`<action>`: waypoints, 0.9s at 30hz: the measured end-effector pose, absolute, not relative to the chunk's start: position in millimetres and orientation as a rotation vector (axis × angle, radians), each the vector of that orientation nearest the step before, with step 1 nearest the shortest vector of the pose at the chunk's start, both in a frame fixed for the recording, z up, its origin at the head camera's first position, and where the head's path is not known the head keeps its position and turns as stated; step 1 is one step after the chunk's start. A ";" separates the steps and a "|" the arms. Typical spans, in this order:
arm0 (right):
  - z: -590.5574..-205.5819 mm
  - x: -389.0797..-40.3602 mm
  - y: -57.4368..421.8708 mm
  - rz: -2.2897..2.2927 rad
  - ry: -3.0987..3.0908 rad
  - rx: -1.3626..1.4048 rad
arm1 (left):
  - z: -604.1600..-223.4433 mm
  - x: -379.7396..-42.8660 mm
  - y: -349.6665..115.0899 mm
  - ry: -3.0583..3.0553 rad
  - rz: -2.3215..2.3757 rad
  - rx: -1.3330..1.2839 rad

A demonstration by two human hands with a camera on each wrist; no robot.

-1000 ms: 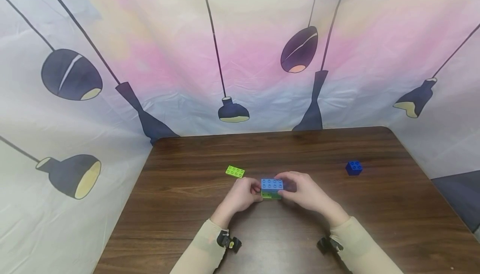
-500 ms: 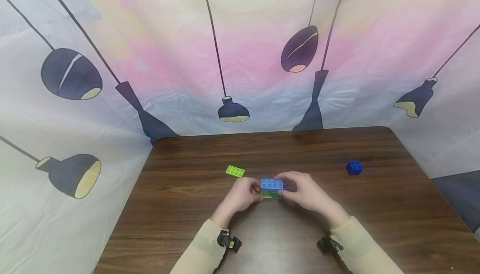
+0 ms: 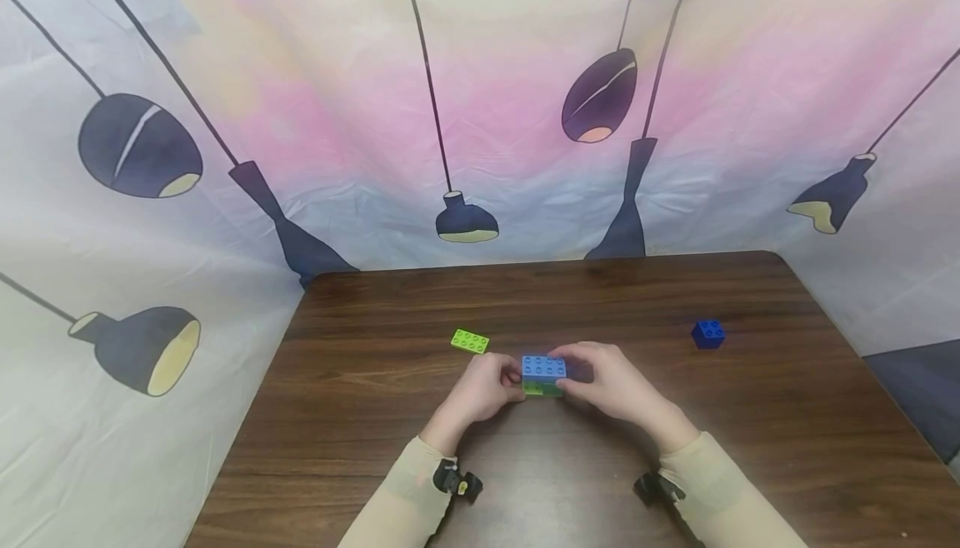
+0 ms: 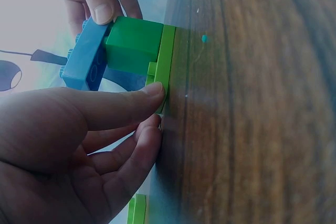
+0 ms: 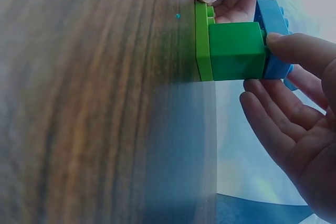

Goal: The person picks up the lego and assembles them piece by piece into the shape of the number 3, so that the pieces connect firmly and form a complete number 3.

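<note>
Between my hands stands a small stack of toy building bricks. At its base lies a thin lime plate (image 4: 167,51), flat on the table. A green brick (image 5: 236,51) sits on the plate's right end, and a longer blue brick (image 3: 543,367) lies across the top, overhanging to the left. A thin gap with stud edges shows between blue and green in the wrist views. My left hand (image 3: 482,386) pinches the left end of the lime plate with thumb and fingers. With thumb and fingers, my right hand (image 3: 617,383) holds the right end of the blue brick.
Another lime plate (image 3: 470,341) lies on the brown wooden table (image 3: 360,415) behind my left hand. A dark blue brick (image 3: 708,334) stands at the back right. A printed cloth (image 3: 510,115) hangs behind the table's far edge.
</note>
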State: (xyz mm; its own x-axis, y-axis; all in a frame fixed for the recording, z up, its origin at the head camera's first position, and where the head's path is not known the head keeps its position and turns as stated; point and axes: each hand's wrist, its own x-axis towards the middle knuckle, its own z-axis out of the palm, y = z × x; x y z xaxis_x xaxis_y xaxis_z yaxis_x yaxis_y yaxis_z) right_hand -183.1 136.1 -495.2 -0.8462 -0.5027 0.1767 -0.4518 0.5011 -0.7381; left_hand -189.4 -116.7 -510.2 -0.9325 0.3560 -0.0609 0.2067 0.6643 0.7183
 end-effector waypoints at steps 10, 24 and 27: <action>-495.0 -183.6 136.4 -1.254 2.691 -0.867 | -511.1 -189.8 -116.9 2.684 1.128 0.467; -496.0 -182.5 135.8 -1.208 2.738 -0.909 | -509.8 -188.5 -116.9 2.678 1.123 0.456; -496.3 -182.5 135.9 -1.209 2.741 -0.901 | -509.6 -188.5 -116.9 2.678 1.124 0.459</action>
